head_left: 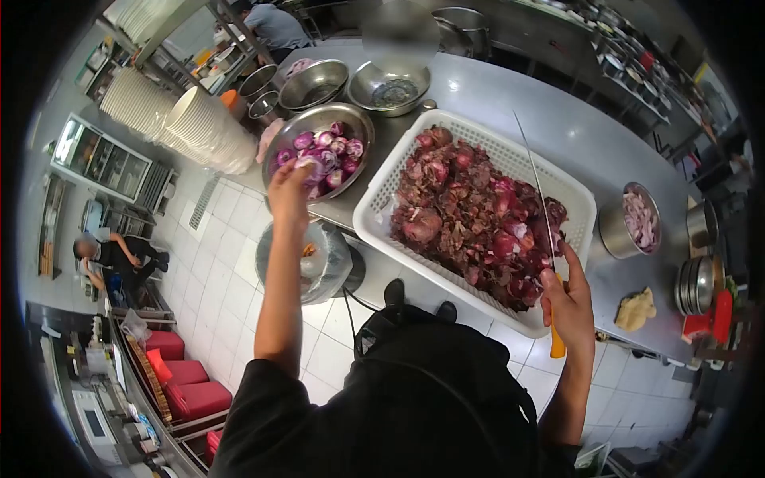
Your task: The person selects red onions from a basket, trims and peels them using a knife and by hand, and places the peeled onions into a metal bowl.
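Note:
My left hand (288,193) is over the near edge of a steel bowl (362,131) of peeled purple onions (351,148), with its fingers closed on an onion (312,169). My right hand (567,301) grips the orange handle of a long knife (557,342); the thin blade points up and away across the white basket. That perforated white basket (470,295) holds unpeeled red onions (421,225) and a heap of loose dry skins (462,203).
Two more steel bowls (374,102) stand behind. At the right are a steel pot (616,231) of pale pieces, a yellowish lump (635,310) and stacked bowls. A lined bin (279,267) stands below the table. One person sits at the left; another (275,30) is farther back.

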`<state>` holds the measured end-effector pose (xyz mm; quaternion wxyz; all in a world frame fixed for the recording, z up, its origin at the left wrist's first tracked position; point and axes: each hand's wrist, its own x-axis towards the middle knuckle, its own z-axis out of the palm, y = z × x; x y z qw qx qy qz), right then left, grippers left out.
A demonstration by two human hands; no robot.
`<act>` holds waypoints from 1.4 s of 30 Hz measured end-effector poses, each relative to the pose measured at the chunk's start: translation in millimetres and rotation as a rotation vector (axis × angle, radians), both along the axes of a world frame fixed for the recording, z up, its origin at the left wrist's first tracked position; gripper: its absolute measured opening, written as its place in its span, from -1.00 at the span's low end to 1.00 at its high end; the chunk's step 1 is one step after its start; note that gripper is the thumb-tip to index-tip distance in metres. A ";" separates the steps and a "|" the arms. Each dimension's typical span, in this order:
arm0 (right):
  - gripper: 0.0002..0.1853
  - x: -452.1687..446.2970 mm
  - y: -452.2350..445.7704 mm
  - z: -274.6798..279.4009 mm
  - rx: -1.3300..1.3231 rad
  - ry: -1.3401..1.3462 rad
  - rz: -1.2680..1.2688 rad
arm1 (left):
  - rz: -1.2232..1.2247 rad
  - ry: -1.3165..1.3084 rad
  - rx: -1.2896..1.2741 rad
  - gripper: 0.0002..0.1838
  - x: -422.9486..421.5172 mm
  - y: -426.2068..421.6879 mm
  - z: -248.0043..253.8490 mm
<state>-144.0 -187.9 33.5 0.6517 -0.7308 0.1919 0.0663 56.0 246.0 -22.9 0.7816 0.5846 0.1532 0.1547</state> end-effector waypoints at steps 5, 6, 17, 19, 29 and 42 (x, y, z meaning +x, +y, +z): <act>-0.19 -8.2 -0.3 -2.3 -0.027 -0.035 0.026 | 0.063 0.029 0.237 -0.40 47.8 43.3 -15.7; -0.20 -9.5 3.0 1.7 -0.030 -0.039 0.022 | 0.079 0.023 0.299 -0.38 50.1 39.4 -12.2; -0.28 -15.5 10.8 16.3 -0.146 -0.137 -0.096 | -1.023 -0.251 1.249 -0.74 -34.4 -129.3 40.4; -0.30 -19.3 8.8 13.6 -0.168 -0.151 -0.111 | -1.126 -0.313 1.437 -0.69 -40.2 -142.4 28.8; -0.32 -39.8 3.2 6.6 -0.146 -0.224 -0.177 | -1.148 -0.317 1.768 -0.41 -30.5 -150.1 0.5; -0.31 -46.2 -2.7 -5.9 -0.198 -0.275 -0.216 | -1.248 -0.120 1.415 -0.51 -27.1 -158.2 32.8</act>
